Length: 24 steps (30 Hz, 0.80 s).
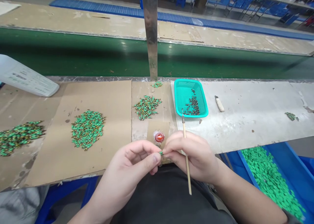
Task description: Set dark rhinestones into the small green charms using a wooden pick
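Note:
My left hand (139,166) is closed in a pinch on a small green piece (161,153), mostly covered by the fingertips. The fingertips of my right hand (190,153) meet the same piece from the other side. Across the fingers of that hand lies a thin paintbrush (187,166) with a pale wooden handle, its dark tip pointing away from me. Just beyond my fingertips sits a small round dish of red liquid (159,137) on a bit of cardboard. Behind it is a pile of small green and gold-brown pieces (147,107).
A turquoise basket (176,99) holds small dark pieces. Further piles of green pieces (88,129) lie on cardboard to the left, near a white plastic bottle (29,77). A white-handled tool (219,104) lies right. Blue bins (287,162) hold green pieces; a metal post (150,34) stands ahead.

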Each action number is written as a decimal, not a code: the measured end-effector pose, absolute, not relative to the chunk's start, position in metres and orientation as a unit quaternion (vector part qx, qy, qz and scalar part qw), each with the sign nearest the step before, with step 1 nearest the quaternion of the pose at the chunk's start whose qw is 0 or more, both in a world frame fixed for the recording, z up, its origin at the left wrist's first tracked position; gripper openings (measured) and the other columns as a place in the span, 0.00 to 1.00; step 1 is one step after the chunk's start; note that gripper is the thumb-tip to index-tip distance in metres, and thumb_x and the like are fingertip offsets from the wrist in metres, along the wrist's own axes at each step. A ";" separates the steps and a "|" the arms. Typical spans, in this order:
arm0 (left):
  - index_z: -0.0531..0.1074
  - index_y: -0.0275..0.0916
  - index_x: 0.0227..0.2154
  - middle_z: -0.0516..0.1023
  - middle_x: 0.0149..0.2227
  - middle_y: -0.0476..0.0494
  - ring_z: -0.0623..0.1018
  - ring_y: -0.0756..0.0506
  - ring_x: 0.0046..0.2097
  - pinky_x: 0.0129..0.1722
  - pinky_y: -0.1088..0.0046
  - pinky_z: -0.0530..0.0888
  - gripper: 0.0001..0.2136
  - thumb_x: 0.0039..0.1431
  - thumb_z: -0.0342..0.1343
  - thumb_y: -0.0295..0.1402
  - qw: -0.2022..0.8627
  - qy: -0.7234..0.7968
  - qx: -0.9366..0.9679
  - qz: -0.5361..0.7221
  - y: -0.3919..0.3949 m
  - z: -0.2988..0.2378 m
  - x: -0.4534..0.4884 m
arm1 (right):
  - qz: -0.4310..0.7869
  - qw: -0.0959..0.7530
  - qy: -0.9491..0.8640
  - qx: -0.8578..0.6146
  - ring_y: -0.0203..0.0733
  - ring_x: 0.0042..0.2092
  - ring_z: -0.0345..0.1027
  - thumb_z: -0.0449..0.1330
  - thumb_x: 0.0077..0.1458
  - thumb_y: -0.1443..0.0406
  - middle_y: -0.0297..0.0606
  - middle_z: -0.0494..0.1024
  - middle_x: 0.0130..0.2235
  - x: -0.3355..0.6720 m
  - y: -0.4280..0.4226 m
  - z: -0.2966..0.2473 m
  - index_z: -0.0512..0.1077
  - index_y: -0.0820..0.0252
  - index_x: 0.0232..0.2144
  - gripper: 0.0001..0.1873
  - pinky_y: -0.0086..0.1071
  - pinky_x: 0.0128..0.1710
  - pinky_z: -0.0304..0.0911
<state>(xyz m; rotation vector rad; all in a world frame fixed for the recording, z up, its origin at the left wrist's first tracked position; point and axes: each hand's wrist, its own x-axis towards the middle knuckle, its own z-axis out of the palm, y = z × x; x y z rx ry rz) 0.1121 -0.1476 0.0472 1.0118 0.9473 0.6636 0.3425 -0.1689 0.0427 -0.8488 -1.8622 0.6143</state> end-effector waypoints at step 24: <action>0.85 0.53 0.49 0.90 0.41 0.51 0.89 0.45 0.41 0.44 0.72 0.83 0.19 0.68 0.66 0.17 0.386 0.369 0.741 0.407 -0.166 0.051 0.104 | 0.343 0.538 -0.676 -0.368 0.41 0.37 0.83 0.72 0.72 0.69 0.39 0.87 0.37 0.333 -0.180 0.045 0.82 0.57 0.44 0.03 0.33 0.40 0.82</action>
